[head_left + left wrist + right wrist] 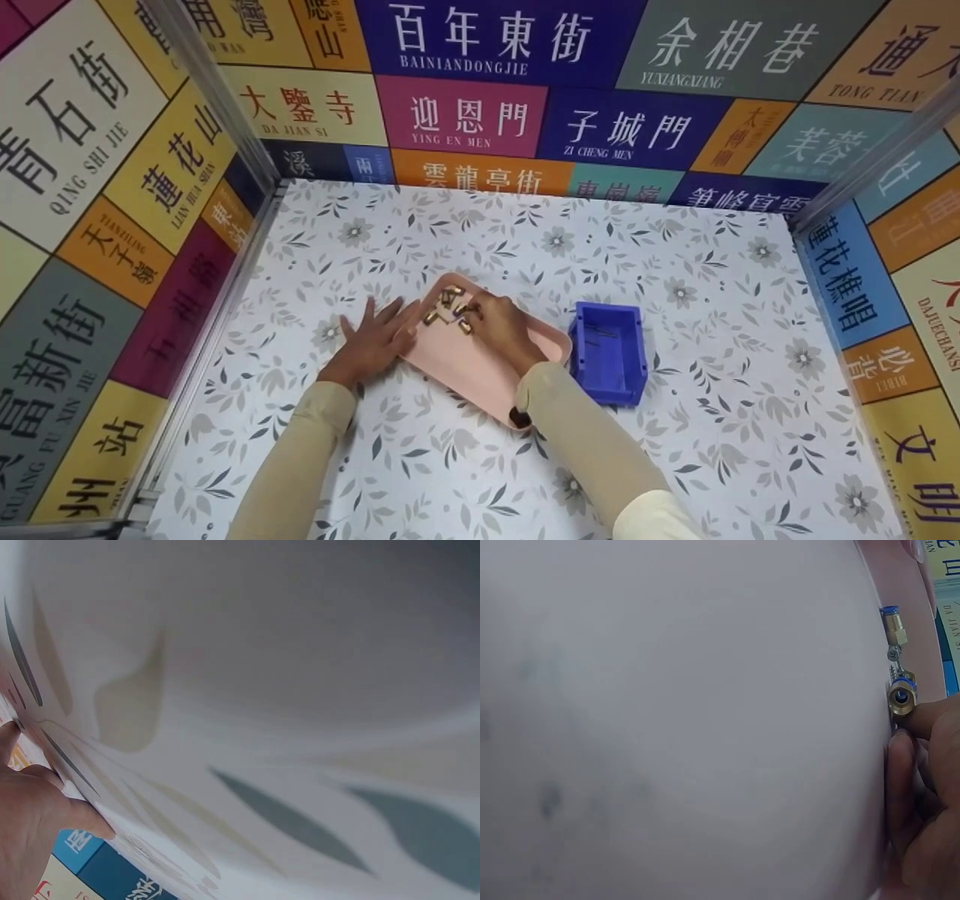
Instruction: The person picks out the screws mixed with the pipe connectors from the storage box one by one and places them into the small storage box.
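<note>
From where I watch, the largest thing is the far wall point(465, 120), a patchwork of coloured blocks with Chinese lettering, with similar walls on the left and right. Inside them spreads the white surface point(720, 390), printed with grey flowers and leaves.

Two arms in beige sleeves point(592, 442) come in from the near side. Between them, near the middle, the pale pink tray point(454, 364) lies aslant, its corners rounded and its rim low. Just right of it I see a blue bin point(613, 371), open at the top.

The left hand point(373, 341) lies at the tray's left edge, its fingers straight and spread, the side nearest the tray against the rim. The right hand point(499, 326) reaches over the tray, fingers bent down among the brass fittings point(448, 295); I cannot tell whether they pinch one.

Those fittings sit loosely bunched in the tray's far-left part, stubby and golden. My right wrist view shows one with its round, hollow end facing me and a blue ring, touching or nearly touching the fingers; farther off, another has a blue cap over a faceted body. A few thin, dark pieces point(600, 331) lie in the bin.
</note>
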